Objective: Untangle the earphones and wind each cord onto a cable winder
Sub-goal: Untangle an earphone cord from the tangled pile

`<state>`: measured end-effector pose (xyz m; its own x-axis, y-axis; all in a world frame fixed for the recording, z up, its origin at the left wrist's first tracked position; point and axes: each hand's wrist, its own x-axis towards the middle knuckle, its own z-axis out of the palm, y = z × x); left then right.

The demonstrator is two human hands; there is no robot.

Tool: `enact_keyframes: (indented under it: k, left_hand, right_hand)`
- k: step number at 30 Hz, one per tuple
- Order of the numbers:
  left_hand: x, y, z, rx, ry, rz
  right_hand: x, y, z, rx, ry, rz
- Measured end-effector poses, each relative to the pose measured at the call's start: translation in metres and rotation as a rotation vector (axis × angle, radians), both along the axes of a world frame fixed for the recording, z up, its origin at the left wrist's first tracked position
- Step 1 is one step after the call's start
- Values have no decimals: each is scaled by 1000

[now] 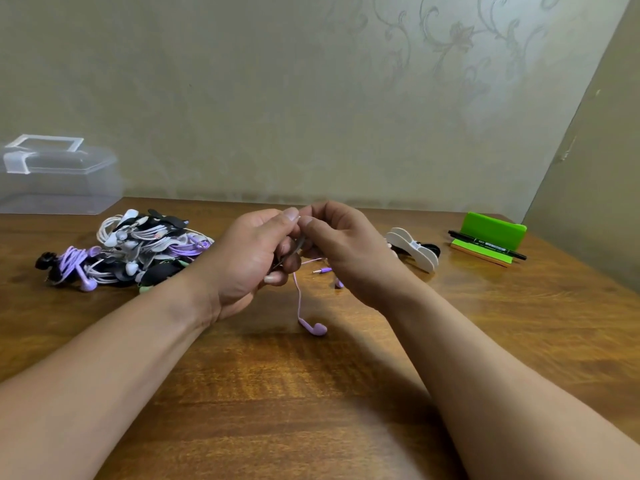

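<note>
Left hand (252, 261): above the table's middle, fingers curled round dark winder (293, 251).
Right hand (346, 251): thumb tip against the left thumb, pinching lilac cord (298, 299).
Earbud (313, 329): at the cord's end, lying on table (311, 410) below the hands.
Earphone pile (128, 251): toward far left corner.
White winder (412, 249): toward far right corner.

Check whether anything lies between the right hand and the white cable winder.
Nothing visible does. The white cable winder lies on the table right beside the right hand, which pinches the purple earphone cord together with the left hand.
</note>
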<state>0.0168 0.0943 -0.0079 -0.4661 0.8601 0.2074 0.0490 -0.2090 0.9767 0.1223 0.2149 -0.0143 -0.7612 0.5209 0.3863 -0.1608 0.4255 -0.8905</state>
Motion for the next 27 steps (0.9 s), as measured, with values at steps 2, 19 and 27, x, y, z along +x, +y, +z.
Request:
enact_keyframes:
  k: [2,19,27]
  left_hand:
    - [1,3,-1,17,4,6]
    - [-8,13,-12,-17,93,97]
    - [-1,12,-16,-99,198,59]
  right_hand:
    - [0,0,1,5,11,-11]
    - [14,43,2,262,-248,-474]
    - [31,90,-20,516,-731,-881]
